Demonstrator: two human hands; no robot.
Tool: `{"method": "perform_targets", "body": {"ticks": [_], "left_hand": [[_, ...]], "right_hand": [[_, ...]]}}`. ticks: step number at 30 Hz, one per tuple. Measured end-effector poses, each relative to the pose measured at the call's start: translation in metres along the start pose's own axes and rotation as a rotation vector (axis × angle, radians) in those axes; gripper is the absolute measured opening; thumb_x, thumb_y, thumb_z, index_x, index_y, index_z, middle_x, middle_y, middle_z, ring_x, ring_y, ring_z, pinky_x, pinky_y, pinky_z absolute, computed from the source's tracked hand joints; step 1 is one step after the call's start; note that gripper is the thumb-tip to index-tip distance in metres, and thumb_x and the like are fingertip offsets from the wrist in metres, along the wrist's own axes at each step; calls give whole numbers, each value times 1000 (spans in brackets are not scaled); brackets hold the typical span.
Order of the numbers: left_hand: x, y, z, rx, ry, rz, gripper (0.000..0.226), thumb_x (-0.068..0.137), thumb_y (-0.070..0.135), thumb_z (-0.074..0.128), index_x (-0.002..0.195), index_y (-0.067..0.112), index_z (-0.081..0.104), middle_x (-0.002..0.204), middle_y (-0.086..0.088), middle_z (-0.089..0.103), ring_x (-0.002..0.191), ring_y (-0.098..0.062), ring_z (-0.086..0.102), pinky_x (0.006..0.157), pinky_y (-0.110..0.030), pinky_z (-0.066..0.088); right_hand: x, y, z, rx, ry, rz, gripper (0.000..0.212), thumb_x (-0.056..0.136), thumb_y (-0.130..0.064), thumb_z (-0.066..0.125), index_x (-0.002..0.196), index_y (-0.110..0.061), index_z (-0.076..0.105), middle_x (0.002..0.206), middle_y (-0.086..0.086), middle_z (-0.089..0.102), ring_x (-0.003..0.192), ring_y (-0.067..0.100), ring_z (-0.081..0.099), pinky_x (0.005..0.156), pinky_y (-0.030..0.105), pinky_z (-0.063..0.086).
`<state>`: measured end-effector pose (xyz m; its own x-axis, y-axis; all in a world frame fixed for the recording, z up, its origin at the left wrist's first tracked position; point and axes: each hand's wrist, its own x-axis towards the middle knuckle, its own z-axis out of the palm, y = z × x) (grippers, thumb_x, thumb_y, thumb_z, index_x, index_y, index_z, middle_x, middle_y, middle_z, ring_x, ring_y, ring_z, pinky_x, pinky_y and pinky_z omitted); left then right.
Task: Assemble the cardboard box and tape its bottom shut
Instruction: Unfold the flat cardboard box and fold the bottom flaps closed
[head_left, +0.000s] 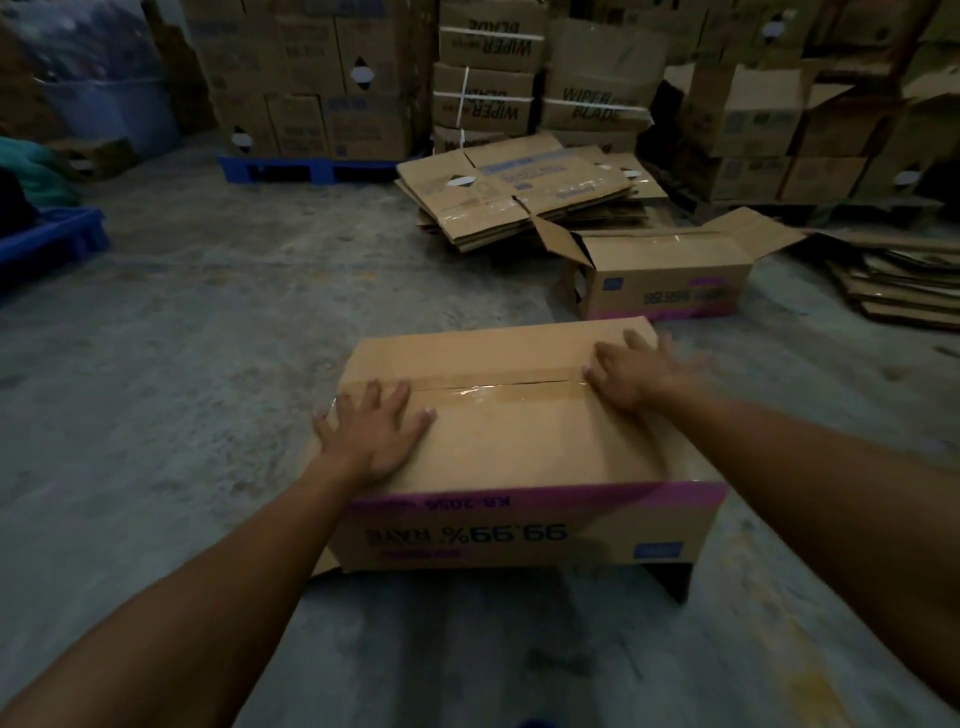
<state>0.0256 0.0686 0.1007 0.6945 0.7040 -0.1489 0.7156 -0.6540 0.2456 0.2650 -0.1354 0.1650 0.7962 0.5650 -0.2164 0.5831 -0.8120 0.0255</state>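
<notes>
Pressing flat and spread, the left hand (375, 434) and right hand (631, 371) hold nothing, resting on the upturned cardboard box (519, 452) at either end of its tape (498, 392).

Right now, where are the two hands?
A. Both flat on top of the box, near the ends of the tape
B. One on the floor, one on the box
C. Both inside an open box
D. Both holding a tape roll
A: the left hand and right hand lie palm-down on the box, at the ends of the tape.
</notes>
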Motion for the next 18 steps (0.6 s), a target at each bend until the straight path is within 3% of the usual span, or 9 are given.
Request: {"method": "perform_targets", "body": {"ticks": [2,5,10,15,18], "left_hand": [[2,-10,16,-26,-32,-12,76,82,80,12,150,46,5,163,4,-1,147,-39,2,110,-67,3],[1,-30,37,-53,-67,-56,78,79,83,7,149,48,2,163,6,0,147,-38,3,110,-69,5],[-7,-69,60,-109,-102,-169,75,78,84,9,146,54,-3,163,11,-5,146,-42,-2,108,-73,-1],[-14,-92,61,15,-103,-228,73,79,84,11,145,56,-4,161,15,-9,144,-46,-10,109,-69,-3],[-16,-90,67,111,-104,-198,75,77,85,8,145,56,-7,161,16,-11,144,-46,-9,107,-68,2]], "right_hand": [[-11,6,31,126,84,5,65,91,-67,16,151,-40,14,163,2,4,146,42,4,113,65,13],[-12,-5,46,161,155,-38,64,89,-66,17,147,-40,22,162,-1,8,143,43,14,107,64,26],[-16,-49,61,134,209,-68,59,93,-59,22,147,-36,25,161,-1,8,139,43,15,100,63,30],[-5,-61,127,242,-26,-87,65,90,-65,16,149,-38,17,162,3,3,143,43,12,107,63,26],[-13,-57,160,257,-26,-52,62,93,-63,15,151,-40,8,163,0,-3,143,46,10,108,61,24]]}}
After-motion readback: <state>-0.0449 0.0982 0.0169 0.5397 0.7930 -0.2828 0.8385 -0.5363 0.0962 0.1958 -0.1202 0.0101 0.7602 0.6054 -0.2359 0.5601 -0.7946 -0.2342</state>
